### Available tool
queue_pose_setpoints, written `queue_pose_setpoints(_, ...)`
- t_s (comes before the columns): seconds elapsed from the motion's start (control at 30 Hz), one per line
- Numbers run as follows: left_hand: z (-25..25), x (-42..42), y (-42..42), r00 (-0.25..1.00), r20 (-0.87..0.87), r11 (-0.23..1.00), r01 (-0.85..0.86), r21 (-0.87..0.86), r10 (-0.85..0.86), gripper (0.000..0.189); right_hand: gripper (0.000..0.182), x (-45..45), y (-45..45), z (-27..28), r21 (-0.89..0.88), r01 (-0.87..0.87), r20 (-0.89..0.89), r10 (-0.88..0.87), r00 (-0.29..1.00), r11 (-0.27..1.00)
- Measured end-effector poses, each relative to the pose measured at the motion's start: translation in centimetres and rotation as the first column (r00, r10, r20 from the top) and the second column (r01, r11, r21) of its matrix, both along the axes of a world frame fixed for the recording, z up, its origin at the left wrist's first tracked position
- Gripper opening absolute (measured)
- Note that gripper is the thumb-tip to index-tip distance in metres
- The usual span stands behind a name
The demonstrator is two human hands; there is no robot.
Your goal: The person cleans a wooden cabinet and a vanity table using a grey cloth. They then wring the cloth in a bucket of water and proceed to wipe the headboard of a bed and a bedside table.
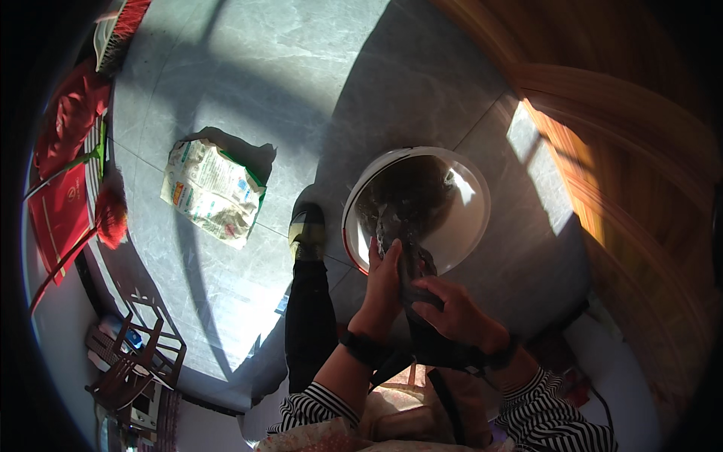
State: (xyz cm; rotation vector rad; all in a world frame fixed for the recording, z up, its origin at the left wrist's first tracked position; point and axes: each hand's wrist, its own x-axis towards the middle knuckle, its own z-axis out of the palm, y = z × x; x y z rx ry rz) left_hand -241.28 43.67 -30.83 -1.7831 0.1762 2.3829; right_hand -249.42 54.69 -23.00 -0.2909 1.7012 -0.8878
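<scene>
A white plastic bucket (480, 217) stands on the floor in front of me, with dark matter inside whose nature I cannot tell. Over its near rim, my left hand (387, 277) grips one side of a dark, wet-looking item (411, 274), perhaps cloth or a plastic bag. From the right, my right hand (452, 308) holds the same item between thumb and fingers. The upper part of the item hangs into the bucket, where its outline blends with the dark contents. Both wrists wear dark bands, below striped sleeves.
A crumpled printed bag (212, 189) lies on the grey tiled floor (248, 79) to the left. My shoe (308, 226) is beside the bucket. Red bags (62, 209), a red-bristled broom (112, 217) and a wooden chair (138, 361) are at far left. Wooden furniture (632, 141) curves along the right.
</scene>
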Motion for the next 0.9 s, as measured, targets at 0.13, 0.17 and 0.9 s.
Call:
queue_pose_setpoints(0.13, 0.1, 0.3, 0.5, 1.000, -0.009, 0.999, -0.002, 0.037, 0.003, 0.034, 0.024, 0.9, -0.2, -0.9, -0.036, 0.020, -0.214, -0.027, 0.976, 0.999)
queue_pose_setpoints(0.17, -0.1, 0.6, 0.8, 1.000, -0.030, 0.999, -0.004, 0.038, 0.006, 0.034, 0.021, 1.5, -0.4, -1.9, -0.029, 0.022, -0.295, -0.030, 0.955, 0.999)
queue_pose_setpoints(0.9, -0.1, 0.8, 0.2, 0.991, 0.026, 0.981, 0.134, -0.137, -0.132, 0.049, 0.072, -3.7, 2.7, -16.5, 0.288, 0.217, -0.297, -0.128, 0.946, 0.933)
